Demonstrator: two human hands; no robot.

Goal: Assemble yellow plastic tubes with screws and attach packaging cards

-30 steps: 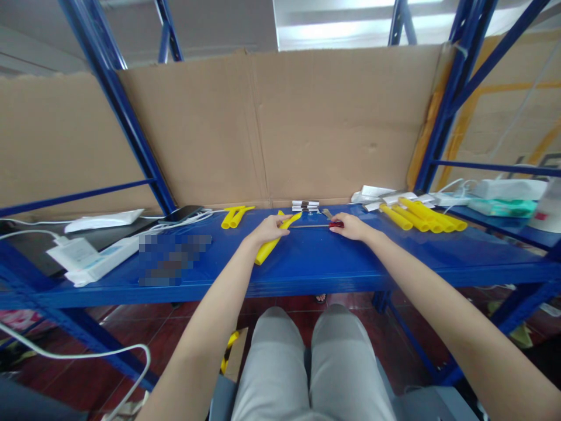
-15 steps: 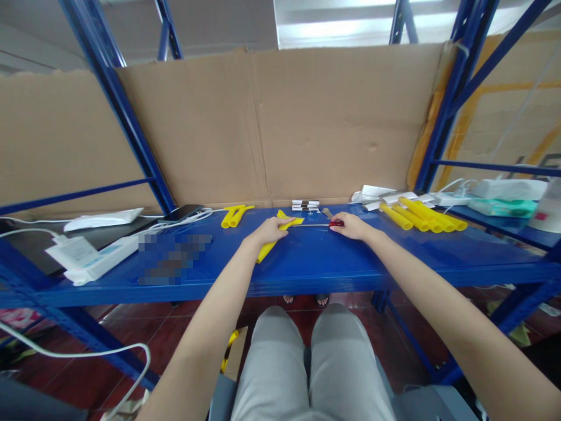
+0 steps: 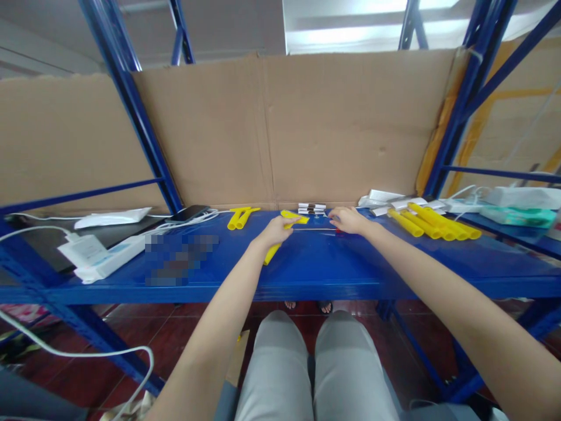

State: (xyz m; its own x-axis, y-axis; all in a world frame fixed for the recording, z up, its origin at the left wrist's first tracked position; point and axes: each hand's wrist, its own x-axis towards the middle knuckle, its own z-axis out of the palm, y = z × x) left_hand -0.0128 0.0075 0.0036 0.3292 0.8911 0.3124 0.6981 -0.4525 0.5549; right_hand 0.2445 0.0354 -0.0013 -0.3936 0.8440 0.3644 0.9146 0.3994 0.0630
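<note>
Where the worktop spreads before me: its middle is my working spot, I judge, so the tubes sit aside at the right.
Yellow piece: mid-worktop, slanting under my left hand, whose fingers are clamped on it, probably to steady it; my grip hides its middle.
Right hand: palm down and bent; I can't tell whether its fingers close on anything.
Rod: thin, between my hands, perhaps kept close for use.
White stack: just beyond, details too small.
Red end: mostly covered by my right hand.
</note>
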